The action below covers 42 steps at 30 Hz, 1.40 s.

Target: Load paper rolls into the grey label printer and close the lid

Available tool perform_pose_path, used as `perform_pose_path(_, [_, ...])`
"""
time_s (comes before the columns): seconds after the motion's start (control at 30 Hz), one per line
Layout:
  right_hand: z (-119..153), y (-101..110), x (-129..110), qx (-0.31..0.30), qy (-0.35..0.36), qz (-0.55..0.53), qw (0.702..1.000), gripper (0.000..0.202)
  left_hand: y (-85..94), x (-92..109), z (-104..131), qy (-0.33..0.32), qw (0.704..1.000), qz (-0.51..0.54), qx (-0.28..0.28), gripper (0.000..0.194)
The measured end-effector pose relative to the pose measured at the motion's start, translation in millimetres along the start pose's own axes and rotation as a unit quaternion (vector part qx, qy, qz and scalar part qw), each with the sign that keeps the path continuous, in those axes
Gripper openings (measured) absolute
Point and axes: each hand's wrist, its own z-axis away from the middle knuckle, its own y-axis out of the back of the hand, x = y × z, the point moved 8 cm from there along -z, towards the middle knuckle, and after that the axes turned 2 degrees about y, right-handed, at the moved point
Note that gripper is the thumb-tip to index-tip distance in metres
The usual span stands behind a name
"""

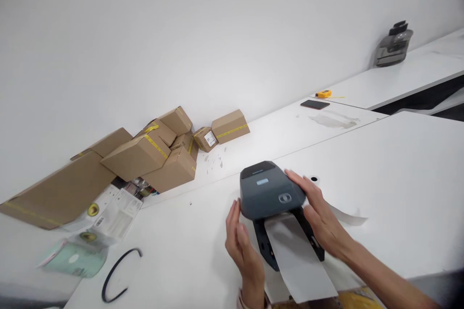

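Note:
A dark blue-grey label printer (270, 195) stands on the white table, its lid apparently raised off the black base. A wide white paper strip (300, 260) runs from under the lid toward me. At the printer's left side, my left hand (245, 251) has its fingertips against the lid's edge. My right hand (324, 219) grips the opposite side, fingers along the lid and thumb low near its corner. Behind the right hand lies a small roll of white paper (314, 181), partly hidden, and a loose paper strip (348, 216) curls on the table.
Cardboard boxes (136, 157) are piled at the back left by the wall. Packaged goods (119, 212), a green pouch (74, 258) and a dark curved band (112, 273) lie nearer. Toward the right are a phone (314, 105), a yellow tape measure (324, 94) and a grey bottle (393, 48).

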Motion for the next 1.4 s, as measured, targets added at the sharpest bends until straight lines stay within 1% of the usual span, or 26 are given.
perform_pose_path(0.03, [-19,0,-2,0.001,0.024,0.001,1.0,0.052,-2.7,1,-15,-0.013,1.0,0.005,0.008,0.044])
perform_pose_path(0.07, [-37,-2,-1,0.003,0.037,-0.005,0.999,0.051,-6.6,-2,-29,-0.002,1.0,0.01,0.014,0.044])
perform_pose_path(0.13, [-69,-3,3,0.018,0.041,-0.016,0.999,0.049,-16.4,-19,-50,0.044,0.999,0.008,0.018,0.044])
perform_pose_path(0.2, [-96,-4,7,0.036,0.035,-0.016,0.999,0.048,-30.3,-39,-60,0.082,0.997,0.008,-0.011,0.044])
perform_pose_path(0.3, [-126,-8,11,0.041,0.019,-0.002,0.999,0.05,-48.8,-71,-59,0.128,0.988,0.045,-0.078,0.043])
perform_pose_path(0.4, [-147,-13,19,0.036,-0.022,0.0,0.999,0.053,-54.4,-94,-51,0.167,0.977,0.081,-0.109,0.044])
perform_pose_path(0.5, [-166,-19,34,0.038,-0.069,-0.014,0.997,0.054,-53.1,-103,-49,0.171,0.975,0.079,-0.12,0.045])
perform_pose_path(0.63, [-189,-33,58,0.037,-0.107,-0.028,0.993,0.059,-52.2,-105,-51,0.164,0.976,0.075,-0.125,0.041])
perform_pose_path(0.73, [-197,-38,65,0.036,-0.124,-0.035,0.991,0.063,-52.6,-103,-51,0.161,0.976,0.068,-0.131,0.037])
perform_pose_path(0.8, [-190,-35,60,0.038,-0.126,-0.036,0.991,0.059,-52.1,-101,-49,0.166,0.976,0.056,-0.133,0.035])
perform_pose_path(0.83, [-182,-29,54,0.053,-0.111,-0.031,0.992,0.055,-51.7,-99,-49,0.168,0.975,0.053,-0.134,0.035])
perform_pose_path(0.9, [-158,-10,32,0.112,-0.036,-0.004,0.993,0.045,-51.7,-97,-48,0.171,0.974,0.053,-0.139,0.036])
perform_pose_path(0.93, [-143,0,17,0.144,0.025,0.016,0.989,0.04,-52.1,-96,-47,0.174,0.973,0.055,-0.143,0.036])
perform_pose_path(0.97, [-128,5,5,0.151,0.081,0.036,0.985,0.032,-52.9,-95,-47,0.177,0.971,0.057,-0.149,0.036])
perform_pose_path(1.0, [-115,1,-4,0.111,0.123,0.054,0.985,0.026,-53.9,-94,-47,0.179,0.97,0.059,-0.156,0.036])
perform_pose_path(1.03, [-105,-10,-7,0.032,0.144,0.074,0.986,0.022,-55.0,-93,-47,0.181,0.968,0.063,-0.161,0.037])
perform_pose_path(1.07, [-95,-26,-4,-0.073,0.144,0.096,0.982,0.023,-55.8,-93,-47,0.184,0.967,0.067,-0.166,0.038])
perform_pose_path(1.1, [-86,-45,3,-0.189,0.128,0.118,0.967,0.028,-56.2,-93,-47,0.186,0.966,0.073,-0.167,0.041])
perform_pose_path(1.13, [-76,-62,14,-0.296,0.103,0.14,0.939,0.037,-56.0,-93,-47,0.189,0.965,0.078,-0.164,0.046])
perform_pose_path(1.17, [-67,-76,24,-0.382,0.078,0.159,0.907,0.048,-55.3,-94,-47,0.196,0.964,0.083,-0.159,0.052])
perform_pose_path(1.2, [-60,-86,34,-0.446,0.058,0.174,0.876,0.06,-54.5,-96,-47,0.204,0.963,0.087,-0.154,0.059])
perform_pose_path(1.23, [-56,-95,41,-0.491,0.045,0.186,0.85,0.071,-53.8,-97,-47,0.21,0.962,0.09,-0.15,0.065])
perform_pose_path(1.3, [-52,-107,52,-0.541,0.027,0.203,0.816,0.084,-53.7,-99,-47,0.213,0.96,0.094,-0.154,0.073])
perform_pose_path(1.33, [-52,-111,56,-0.551,0.018,0.209,0.808,0.087,-54.3,-98,-47,0.206,0.961,0.093,-0.161,0.075])
perform_pose_path(1.4, [-54,-117,60,-0.553,0.008,0.216,0.805,0.086,-55.5,-96,-48,0.187,0.963,0.085,-0.175,0.076])
